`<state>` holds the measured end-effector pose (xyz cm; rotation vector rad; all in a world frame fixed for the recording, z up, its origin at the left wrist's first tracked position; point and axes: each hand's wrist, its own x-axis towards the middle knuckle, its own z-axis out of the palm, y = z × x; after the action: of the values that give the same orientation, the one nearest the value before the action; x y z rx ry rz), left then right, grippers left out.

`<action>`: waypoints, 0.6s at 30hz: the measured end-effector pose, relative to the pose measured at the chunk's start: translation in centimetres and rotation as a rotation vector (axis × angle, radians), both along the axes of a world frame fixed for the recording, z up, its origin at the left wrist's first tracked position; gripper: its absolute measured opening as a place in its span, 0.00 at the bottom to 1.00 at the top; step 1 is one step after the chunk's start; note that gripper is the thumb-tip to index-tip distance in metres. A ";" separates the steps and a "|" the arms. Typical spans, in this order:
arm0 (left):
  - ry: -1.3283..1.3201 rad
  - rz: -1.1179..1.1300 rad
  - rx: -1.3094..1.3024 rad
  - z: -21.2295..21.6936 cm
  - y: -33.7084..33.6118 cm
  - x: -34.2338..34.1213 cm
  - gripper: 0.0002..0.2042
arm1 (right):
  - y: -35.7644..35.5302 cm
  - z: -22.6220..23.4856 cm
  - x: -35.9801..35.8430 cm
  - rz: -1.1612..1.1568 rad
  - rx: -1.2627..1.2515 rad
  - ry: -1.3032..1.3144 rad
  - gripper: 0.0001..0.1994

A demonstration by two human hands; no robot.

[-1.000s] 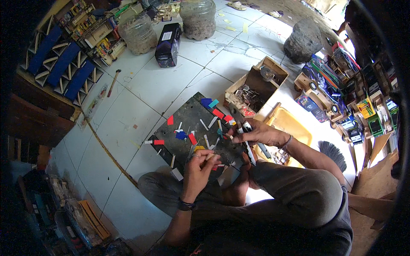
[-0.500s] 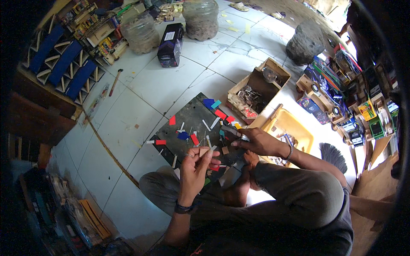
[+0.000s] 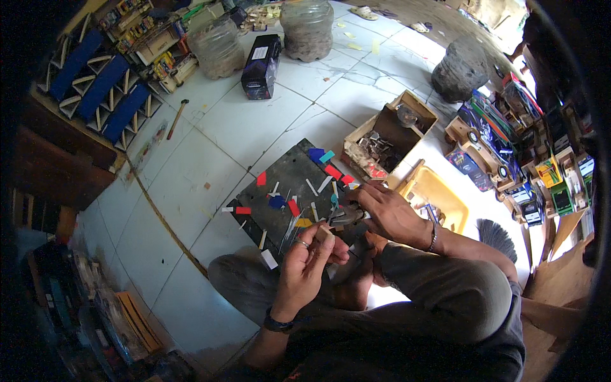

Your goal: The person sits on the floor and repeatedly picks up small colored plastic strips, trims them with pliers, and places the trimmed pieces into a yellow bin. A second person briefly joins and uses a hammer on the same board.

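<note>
My left hand (image 3: 304, 270), ring on a finger and dark band at the wrist, pinches a small light-wood block (image 3: 324, 234) between thumb and fingers. From the right, my right hand (image 3: 396, 215) is closed round a grey metal pliers-like tool (image 3: 349, 215); its exact kind is hard to make out. The tool's tip is close to the block, but whether they touch cannot be told. Below both hands lies a dark board (image 3: 254, 202), strewn with red (image 3: 293, 207), blue (image 3: 276, 202), yellow and white scraps. My fingers hide part of its near right side.
Beyond the board's right side stand a wooden box (image 3: 356, 159) of small pieces and a yellow tub (image 3: 459, 213). Wooden toy vehicles (image 3: 484, 149) crowd the right. A hammer (image 3: 177, 120) lies on the tiles at left. A dark carton (image 3: 259, 67) stands farther back.
My right hand has turned and brought the tool left and down, nearer the block. My left hand has shifted slightly right, uncovering a yellow scrap. The whole view has moved a little.
</note>
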<state>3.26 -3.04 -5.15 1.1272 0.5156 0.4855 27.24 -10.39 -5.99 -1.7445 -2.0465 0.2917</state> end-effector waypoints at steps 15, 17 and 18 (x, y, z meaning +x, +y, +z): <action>0.009 -0.030 0.037 -0.2 0.0 0.0 0.12 | -0.6 -0.2 0.0 0.001 -0.081 -0.004 0.22; -0.010 -0.041 0.061 -0.2 0.1 0.1 0.12 | -0.6 -0.3 0.0 -0.001 -0.087 -0.008 0.22; 0.003 -0.042 0.049 -0.3 0.1 0.1 0.13 | -0.6 -0.4 0.0 -0.002 -0.083 -0.010 0.21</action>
<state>3.34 -2.95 -5.40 1.1836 0.4834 0.4620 27.24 -11.03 -6.35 -1.8004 -2.0664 0.3725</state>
